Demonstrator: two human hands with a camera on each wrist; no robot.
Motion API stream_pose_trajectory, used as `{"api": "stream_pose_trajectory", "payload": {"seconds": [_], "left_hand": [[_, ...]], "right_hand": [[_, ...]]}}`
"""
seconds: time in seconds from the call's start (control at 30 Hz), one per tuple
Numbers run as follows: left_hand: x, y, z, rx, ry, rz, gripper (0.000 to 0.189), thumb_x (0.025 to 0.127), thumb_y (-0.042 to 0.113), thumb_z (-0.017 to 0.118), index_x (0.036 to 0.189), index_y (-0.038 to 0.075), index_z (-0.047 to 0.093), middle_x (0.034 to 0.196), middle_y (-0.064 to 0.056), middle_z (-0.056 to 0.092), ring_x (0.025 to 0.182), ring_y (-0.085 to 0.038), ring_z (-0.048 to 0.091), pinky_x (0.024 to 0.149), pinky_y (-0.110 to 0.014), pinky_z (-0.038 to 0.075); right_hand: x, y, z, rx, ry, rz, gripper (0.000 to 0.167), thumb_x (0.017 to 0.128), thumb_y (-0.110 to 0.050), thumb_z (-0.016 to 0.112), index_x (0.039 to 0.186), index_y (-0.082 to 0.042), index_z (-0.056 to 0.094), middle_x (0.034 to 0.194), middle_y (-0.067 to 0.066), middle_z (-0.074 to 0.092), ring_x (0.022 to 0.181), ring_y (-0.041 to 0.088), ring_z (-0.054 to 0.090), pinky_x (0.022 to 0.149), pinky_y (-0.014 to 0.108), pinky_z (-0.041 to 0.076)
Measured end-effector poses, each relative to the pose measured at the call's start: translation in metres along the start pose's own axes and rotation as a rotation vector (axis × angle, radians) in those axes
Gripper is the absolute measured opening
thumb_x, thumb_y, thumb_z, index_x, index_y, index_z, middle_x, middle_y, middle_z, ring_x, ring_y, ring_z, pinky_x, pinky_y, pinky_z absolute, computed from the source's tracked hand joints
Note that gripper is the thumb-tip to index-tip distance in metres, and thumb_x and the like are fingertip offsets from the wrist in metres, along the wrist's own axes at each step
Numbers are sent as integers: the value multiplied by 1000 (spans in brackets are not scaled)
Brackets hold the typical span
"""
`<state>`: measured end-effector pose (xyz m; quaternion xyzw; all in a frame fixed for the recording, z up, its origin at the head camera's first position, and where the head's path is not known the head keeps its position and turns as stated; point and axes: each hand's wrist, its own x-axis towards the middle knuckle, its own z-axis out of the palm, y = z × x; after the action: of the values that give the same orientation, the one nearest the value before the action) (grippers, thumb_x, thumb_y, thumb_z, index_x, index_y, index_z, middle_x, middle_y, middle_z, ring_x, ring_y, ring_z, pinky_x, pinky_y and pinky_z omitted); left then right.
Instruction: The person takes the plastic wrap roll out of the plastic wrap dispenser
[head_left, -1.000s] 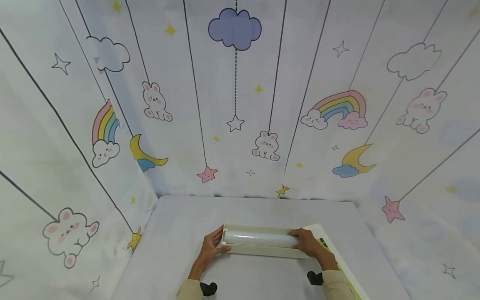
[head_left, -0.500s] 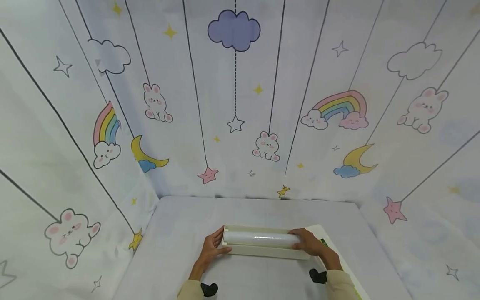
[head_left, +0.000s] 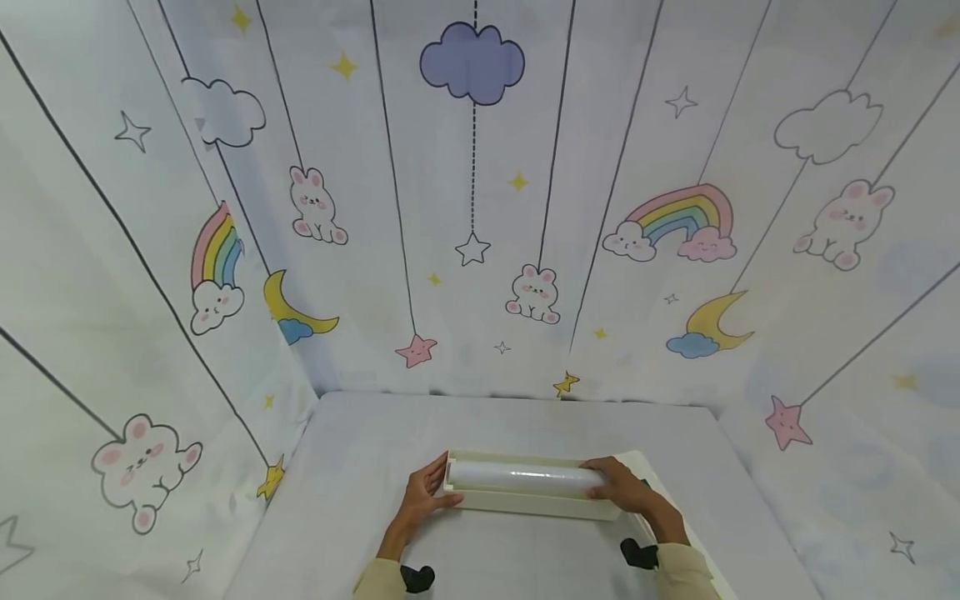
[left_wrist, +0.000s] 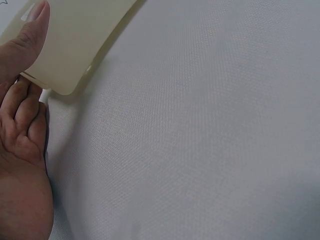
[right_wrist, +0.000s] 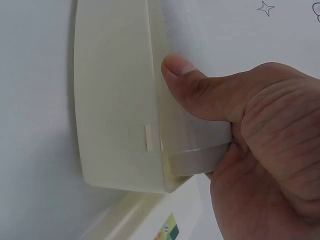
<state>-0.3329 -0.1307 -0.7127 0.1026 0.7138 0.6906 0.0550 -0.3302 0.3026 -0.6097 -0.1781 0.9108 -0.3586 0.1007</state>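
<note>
A roll of clear plastic film [head_left: 517, 477] lies lengthwise inside a long cream box [head_left: 532, 505], whose top is uncovered. My left hand [head_left: 423, 496] holds the box by its left end; in the left wrist view the thumb lies on the cream wall [left_wrist: 75, 45] and the fingers curl beneath its corner. At the other end, my right hand [head_left: 630, 487] grips the roll. The right wrist view has its thumb on the film [right_wrist: 195, 137] just inside the box wall [right_wrist: 115, 100], with the roll's end showing below. The other right fingers are mostly hidden behind the roll.
A long pale flat piece [head_left: 637, 460] lies on the table under my right forearm, its colored printing [right_wrist: 170, 229] partly seen in the right wrist view. White cloth [head_left: 375, 421] covers the table, and printed fabric walls [head_left: 472, 183] enclose the back and sides.
The right hand and forearm have shifted slightly to the right, covering more of the pale piece's printing. The left hand keeps its place on the box, and the roll stays inside.
</note>
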Motion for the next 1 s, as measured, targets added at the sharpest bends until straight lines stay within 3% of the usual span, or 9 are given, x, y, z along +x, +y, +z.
{"api": "stream_pose_trajectory", "payload": {"seconds": [0.13,0.27,0.43,0.5,0.67,0.8,0.87,1.0], "left_hand": [[0,1,0,10,1,8,95,85,8,94,165,-2,43,168,-24,47,158,-43,44,126,-27,46],[0,-1,-1,4,4,31,94,85,10,94,164,-1,44,167,-23,48,157,-34,50,120,-15,46],[-1,-5,-2,9,-6,83,93,86,10,94,164,-3,44,166,-27,49,153,-25,55,116,-10,47],[0,-7,-3,15,-18,95,94,86,11,94,164,-5,43,165,-29,48,154,-28,54,117,-10,46],[4,-14,-7,-14,-15,57,100,83,19,97,165,-2,44,167,-26,47,156,-27,51,116,-7,44],[7,-17,-7,-60,6,23,104,78,23,101,164,2,46,168,-21,48,156,-25,50,114,-5,44],[7,-19,-7,-54,11,36,103,79,24,101,164,1,47,167,-21,49,156,-26,52,114,-6,45],[3,-19,-6,-13,-10,95,98,84,20,97,164,-3,45,165,-26,49,153,-25,55,116,-11,48]], "right_hand": [[-3,3,-2,-39,19,-69,45,90,-11,84,129,8,71,133,32,69,120,44,65,101,49,55],[0,17,-5,-7,29,-143,47,91,-16,85,130,6,72,132,30,71,118,44,66,98,50,57],[21,83,4,60,40,-339,40,100,-20,80,137,-6,74,132,12,76,111,22,70,87,32,58],[23,92,5,79,35,-348,41,100,-21,80,138,-7,74,132,11,77,109,19,70,85,29,57],[12,54,-7,105,31,-340,44,99,-26,81,133,1,74,127,17,77,107,17,69,86,29,57],[6,28,-16,81,34,-352,39,100,-16,79,131,8,72,121,20,77,101,14,68,81,25,55],[3,16,-19,78,35,-297,40,96,-11,81,127,13,71,118,26,76,98,15,68,80,26,55],[4,30,-15,109,28,-329,40,98,-11,80,129,11,71,117,22,77,97,15,68,77,26,55]]}}
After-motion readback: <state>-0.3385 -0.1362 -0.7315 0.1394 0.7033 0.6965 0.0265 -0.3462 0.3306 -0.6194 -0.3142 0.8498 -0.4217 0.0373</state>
